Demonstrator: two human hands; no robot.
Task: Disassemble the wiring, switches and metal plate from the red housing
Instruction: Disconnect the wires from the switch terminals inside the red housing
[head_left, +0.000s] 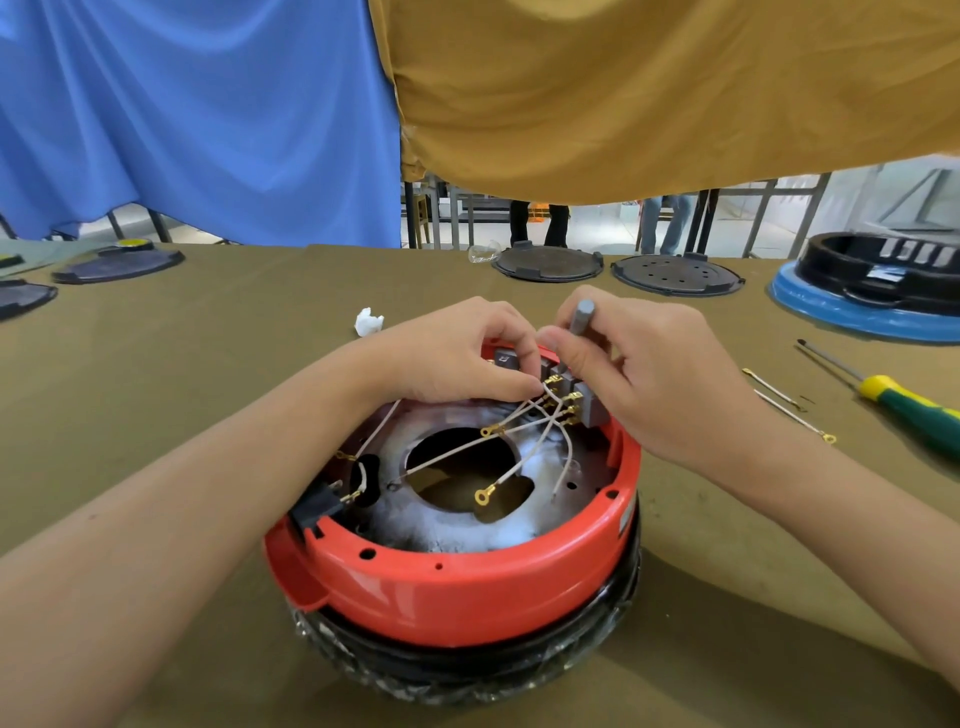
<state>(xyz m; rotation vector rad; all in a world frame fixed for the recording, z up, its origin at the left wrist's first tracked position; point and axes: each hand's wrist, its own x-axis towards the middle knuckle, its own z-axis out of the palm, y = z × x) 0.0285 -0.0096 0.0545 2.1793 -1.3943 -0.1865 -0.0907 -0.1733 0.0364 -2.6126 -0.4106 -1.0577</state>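
The round red housing (467, 592) stands upside down on the table in front of me, on a black ring wrapped in film. Inside lies a metal plate (457, 525) with a large round hole. White wires (524, 457) with brass ring terminals run from grey switches (589, 408) at the far rim. My left hand (457, 353) pinches the wiring at the switches. My right hand (649, 374) holds a small grey tool (581, 317) upright, its tip down at the switches. A black plug socket (319, 501) sits at the left rim.
A green and yellow screwdriver (904, 402) lies at the right, with two loose wires (789, 405) beside it. A crumpled white tissue (368, 321) lies behind the housing. Black round plates (548, 264) and a blue and black housing (872, 296) stand along the far edge.
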